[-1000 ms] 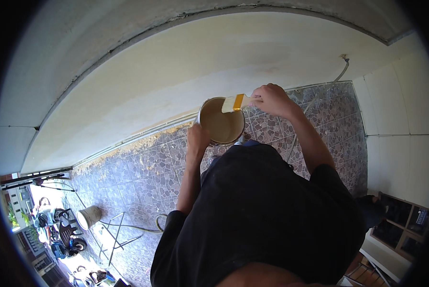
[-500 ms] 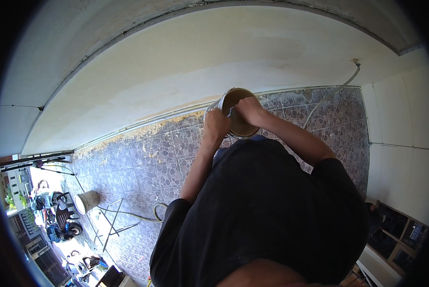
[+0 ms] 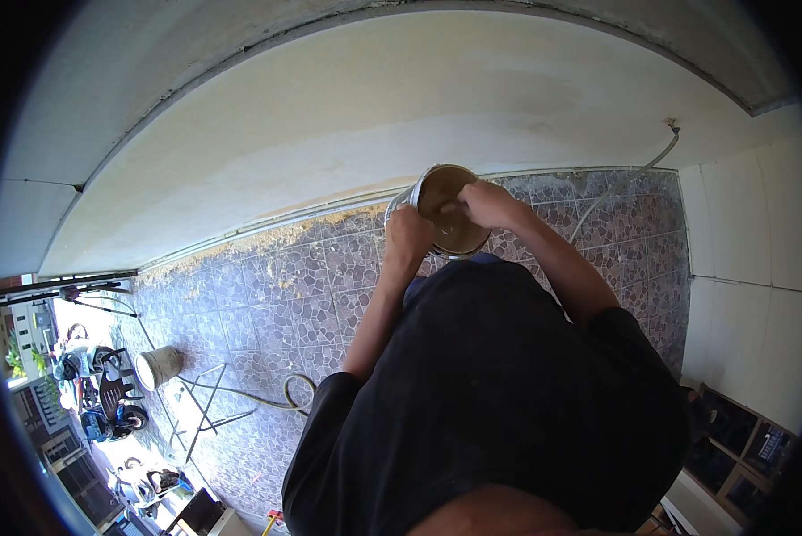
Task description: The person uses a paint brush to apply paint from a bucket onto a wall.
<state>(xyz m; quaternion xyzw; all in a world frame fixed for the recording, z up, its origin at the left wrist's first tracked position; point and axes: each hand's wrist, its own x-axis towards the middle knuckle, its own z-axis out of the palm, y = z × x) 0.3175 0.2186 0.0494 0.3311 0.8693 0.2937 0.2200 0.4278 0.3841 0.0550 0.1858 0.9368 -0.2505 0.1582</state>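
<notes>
Your left hand (image 3: 410,234) grips the bucket (image 3: 444,180) at its left rim; your right hand (image 3: 493,206) holds the brush (image 3: 449,206), pointing leftward inside it.

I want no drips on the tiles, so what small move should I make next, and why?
Perhaps raise your right hand slowly, wiping the mostly hidden brush on the inside of the bucket: that hand is at the bucket's open mouth, tan liquid shows below it, and your left hand grips the left edge.
</notes>
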